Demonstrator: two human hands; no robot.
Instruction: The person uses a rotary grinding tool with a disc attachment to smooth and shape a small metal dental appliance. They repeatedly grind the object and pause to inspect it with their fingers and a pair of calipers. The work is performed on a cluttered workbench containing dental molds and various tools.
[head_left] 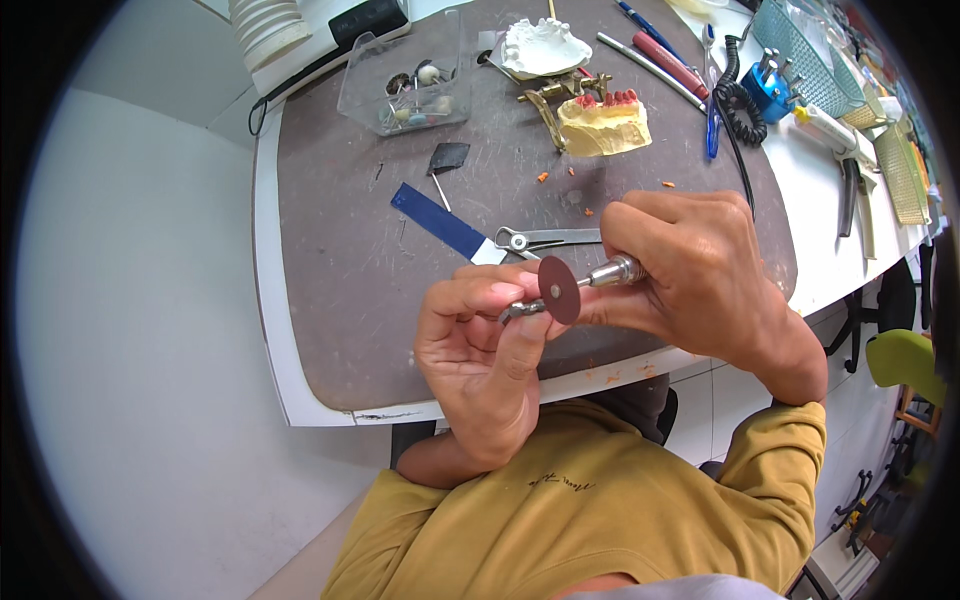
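Note:
Between the fingertips and thumb of my left hand [475, 365] is a small shiny metal dental casting [520, 311], partly covered by the fingers. My right hand [700, 270] grips a silver rotary handpiece [617, 270] fitted with a reddish-brown cutting disc [559, 287]. The disc stands upright at the right end of the casting; whether they touch I cannot tell. Both hands are close together over the front of the brown work mat [345, 290]. Just beyond them lies a metal caliper [565, 238], its right end hidden behind my right hand.
A dark blue strip [437, 220] and a black-tipped stick [449, 157] lie left of the caliper. Behind stand a clear box of small burs [372, 112], a white plaster cast [543, 50] and a yellow cast with red teeth [604, 128]. Pens and a coiled cord [742, 108] are at right.

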